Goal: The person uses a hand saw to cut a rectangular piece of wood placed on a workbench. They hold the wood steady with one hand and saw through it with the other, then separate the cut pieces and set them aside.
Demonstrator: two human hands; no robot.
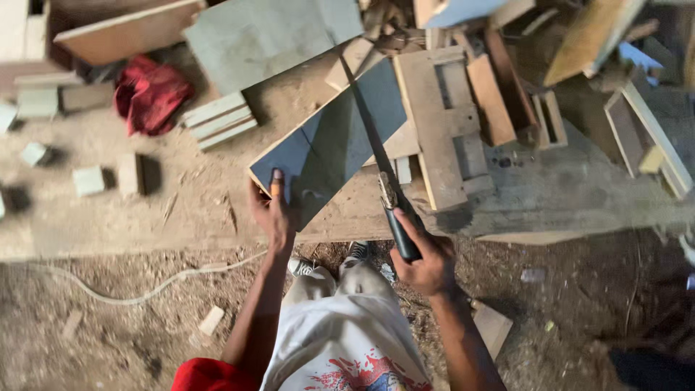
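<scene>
A: Grey-blue board (pixel 329 141) lies slantwise on the sawdusty workbench (pixel 181 210), one corner toward us. We'd judge long, even strokes along the line best.

B: Our left hand (pixel 272 213) presses that near corner flat, thumb on top. Right of the board, our right hand (pixel 427 264) is wrapped tight round the handsaw (pixel 376 156), arm bent.

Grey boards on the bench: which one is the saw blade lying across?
The long grey board lying diagonally, pinned at its near end by the left hand. The handsaw in the right hand crosses it; the larger grey panel behind lies untouched.
</scene>
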